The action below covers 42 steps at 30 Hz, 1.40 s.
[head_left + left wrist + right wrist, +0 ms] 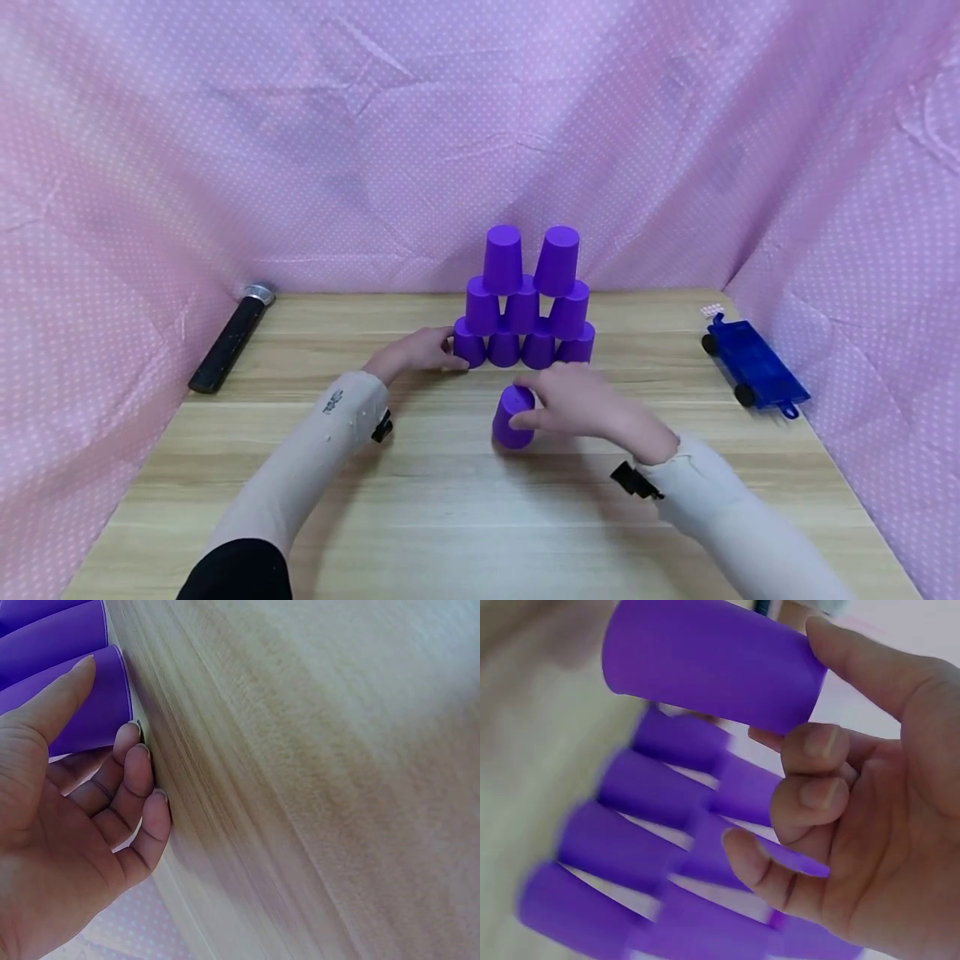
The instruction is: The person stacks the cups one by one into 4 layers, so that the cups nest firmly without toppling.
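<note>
Upside-down purple cups stand stacked as a pyramid in the head view: several in the bottom row, three in the middle row and two cups side by side on top, including the upper left cup. My left hand holds the bottom row's leftmost cup, thumb along its near side and fingers bent round the outer side. In front of the pyramid, my right hand pinches a separate upside-down purple cup near its closed end. The right wrist view shows thumb and fingers on this cup, its lower fingers curled.
A black microphone with a silver head lies at the table's left edge. Near the right edge sits a blue toy cart with black wheels, a small pink-and-white item beside it. Pink dotted cloth surrounds the wooden table.
</note>
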Each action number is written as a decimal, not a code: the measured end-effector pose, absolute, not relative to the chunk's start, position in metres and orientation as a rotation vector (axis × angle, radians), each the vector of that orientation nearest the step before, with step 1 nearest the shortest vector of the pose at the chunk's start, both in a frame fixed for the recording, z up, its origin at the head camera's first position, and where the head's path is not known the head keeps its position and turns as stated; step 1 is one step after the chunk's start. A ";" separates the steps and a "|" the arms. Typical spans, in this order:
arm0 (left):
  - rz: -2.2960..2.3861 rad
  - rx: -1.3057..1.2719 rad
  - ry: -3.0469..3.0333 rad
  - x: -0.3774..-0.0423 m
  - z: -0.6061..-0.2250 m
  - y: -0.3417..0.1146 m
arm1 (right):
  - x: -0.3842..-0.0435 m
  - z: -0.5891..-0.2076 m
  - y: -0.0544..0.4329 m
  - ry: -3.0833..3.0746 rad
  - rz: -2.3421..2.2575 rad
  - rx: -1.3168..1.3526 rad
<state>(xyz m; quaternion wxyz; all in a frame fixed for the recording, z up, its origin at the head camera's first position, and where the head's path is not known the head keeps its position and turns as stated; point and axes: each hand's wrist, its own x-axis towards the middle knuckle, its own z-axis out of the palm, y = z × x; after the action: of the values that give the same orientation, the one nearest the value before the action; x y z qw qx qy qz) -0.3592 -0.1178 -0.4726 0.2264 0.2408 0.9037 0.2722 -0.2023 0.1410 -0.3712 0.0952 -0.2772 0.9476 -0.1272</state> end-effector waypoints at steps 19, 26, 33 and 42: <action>0.801 0.643 2.478 -0.359 -0.469 -0.110 | -0.241 -0.174 0.185 3.014 -0.302 -0.696; 0.808 0.651 2.487 -0.358 -0.469 -0.108 | -0.271 -0.150 0.180 3.054 -0.209 -0.676; 0.799 0.656 2.489 -0.356 -0.470 -0.107 | -0.291 -0.144 0.175 3.046 -0.151 -0.625; 0.796 0.665 2.490 -0.356 -0.471 -0.107 | -0.313 -0.143 0.174 2.988 -0.129 -0.570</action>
<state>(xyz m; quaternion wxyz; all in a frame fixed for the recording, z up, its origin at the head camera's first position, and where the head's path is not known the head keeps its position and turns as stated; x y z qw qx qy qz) -0.3559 -0.1071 -0.4707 0.2205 0.2404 0.9004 0.2880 -0.3125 0.1736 -0.1434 0.0487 -0.1872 0.9802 -0.0423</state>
